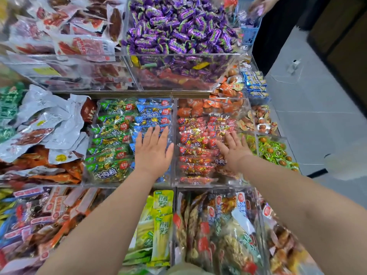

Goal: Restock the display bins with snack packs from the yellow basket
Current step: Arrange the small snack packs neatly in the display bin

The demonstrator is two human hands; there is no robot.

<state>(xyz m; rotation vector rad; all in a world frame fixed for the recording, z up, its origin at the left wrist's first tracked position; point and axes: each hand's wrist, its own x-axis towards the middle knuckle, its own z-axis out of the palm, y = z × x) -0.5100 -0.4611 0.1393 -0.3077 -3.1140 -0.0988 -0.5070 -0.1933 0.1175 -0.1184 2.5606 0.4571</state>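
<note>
Clear acrylic display bins [129, 185] fill the shelving. The left hand [152, 153], fingers straight, presses on blue snack packs [153, 111]. The right hand [234, 149], equally flat, lies on red snack packs [195, 151], probably levelling stock. The yellow basket is out of view.

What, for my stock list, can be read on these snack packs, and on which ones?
"牛肉粒": green pack, nearest in its row.
"牛肉粒": red pack, near the front of its row.
Purple candies: lettering too blurred to read.
Yellow-green packs: characters too blurred.
Round red labels: too small.
</note>
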